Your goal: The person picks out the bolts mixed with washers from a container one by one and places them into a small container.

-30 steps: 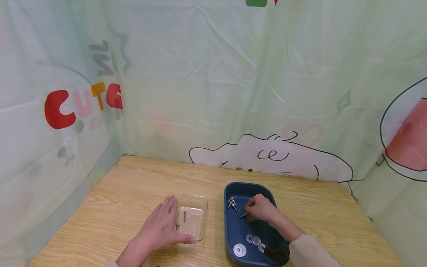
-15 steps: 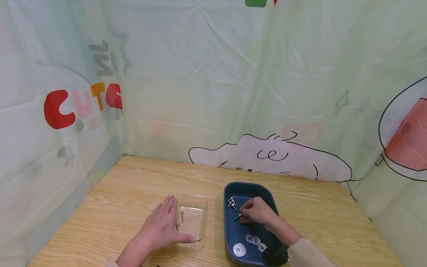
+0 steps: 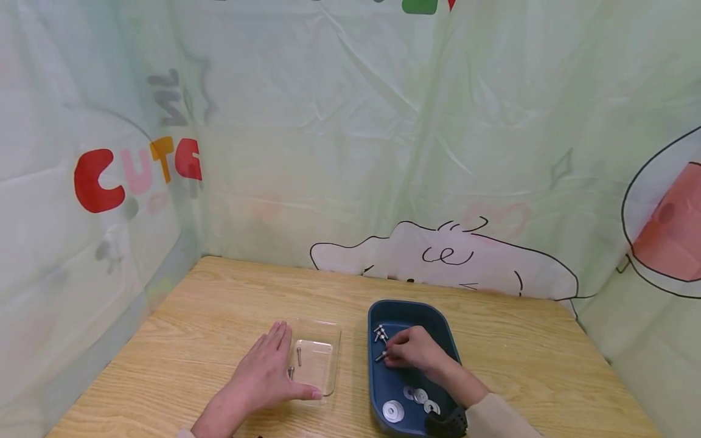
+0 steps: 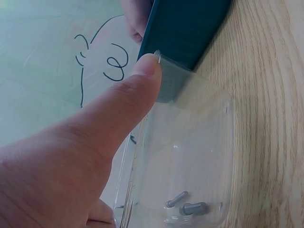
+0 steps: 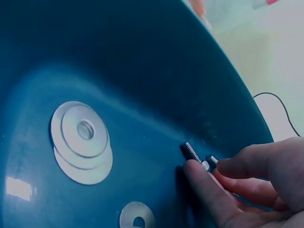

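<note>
My right hand (image 3: pixel 416 351) reaches into the blue tray (image 3: pixel 371 377) and pinches a small metal bolt (image 3: pixel 381 356) by its head end. In the right wrist view the threaded shank of that bolt (image 5: pixel 192 152) sticks out past the fingertips, and part of a second bolt (image 5: pixel 212 160) shows beside it. My left hand (image 3: pixel 260 378) lies along the left side of a clear plastic box (image 3: pixel 335 359), fingers straight, thumb over its near rim. Inside that box are a thin bolt (image 4: pixel 177 199) and a thicker bolt (image 4: pixel 194 208).
Several bolts (image 3: pixel 380 333) lie heaped near the tray's far left corner. Flat washers (image 3: pixel 393 412) are stacked at its near end, with more washers (image 3: pixel 420 396) beside them. A printed curtain (image 3: pixel 274 152) hangs behind the wooden table (image 3: pixel 241 286).
My right hand has shifted left inside the tray, taking the bolt towards the tray's left wall. The thin bolt in the clear box moved slightly left early on. My left hand stays in place.
</note>
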Demonstrator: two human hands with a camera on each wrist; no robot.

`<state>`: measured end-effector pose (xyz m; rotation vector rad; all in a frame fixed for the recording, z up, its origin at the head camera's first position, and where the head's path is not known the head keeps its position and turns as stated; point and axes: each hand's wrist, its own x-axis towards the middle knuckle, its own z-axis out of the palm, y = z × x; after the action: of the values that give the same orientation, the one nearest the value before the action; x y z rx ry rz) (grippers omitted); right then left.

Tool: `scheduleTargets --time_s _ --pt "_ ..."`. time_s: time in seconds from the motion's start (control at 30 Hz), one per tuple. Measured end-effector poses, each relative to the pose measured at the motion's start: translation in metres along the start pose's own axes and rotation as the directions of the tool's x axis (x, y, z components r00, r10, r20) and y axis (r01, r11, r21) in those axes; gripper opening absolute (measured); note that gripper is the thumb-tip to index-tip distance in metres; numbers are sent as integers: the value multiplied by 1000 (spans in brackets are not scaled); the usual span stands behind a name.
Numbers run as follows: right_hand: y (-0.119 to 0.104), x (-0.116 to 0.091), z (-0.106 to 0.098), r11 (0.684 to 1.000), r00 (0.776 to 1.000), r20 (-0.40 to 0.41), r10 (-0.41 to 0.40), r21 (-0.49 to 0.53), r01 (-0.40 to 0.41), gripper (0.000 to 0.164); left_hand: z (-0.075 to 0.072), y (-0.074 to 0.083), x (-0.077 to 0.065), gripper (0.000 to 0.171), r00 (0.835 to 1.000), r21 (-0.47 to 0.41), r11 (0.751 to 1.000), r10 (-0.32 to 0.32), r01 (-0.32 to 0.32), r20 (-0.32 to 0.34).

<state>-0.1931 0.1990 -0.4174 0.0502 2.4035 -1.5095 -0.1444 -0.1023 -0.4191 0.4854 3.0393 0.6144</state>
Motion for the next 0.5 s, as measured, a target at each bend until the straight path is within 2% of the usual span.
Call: scheduleTargets --time_s 0.27,0.5 --pt "1 7 7 1000 1000 18 18 25 -18 21 0 0 0 133 1000 -3 1000 11 -11 -8" --pt "4 9 7 988 994 114 6 150 -23 24 0 0 0 131 1000 5 1000 13 -13 -20"
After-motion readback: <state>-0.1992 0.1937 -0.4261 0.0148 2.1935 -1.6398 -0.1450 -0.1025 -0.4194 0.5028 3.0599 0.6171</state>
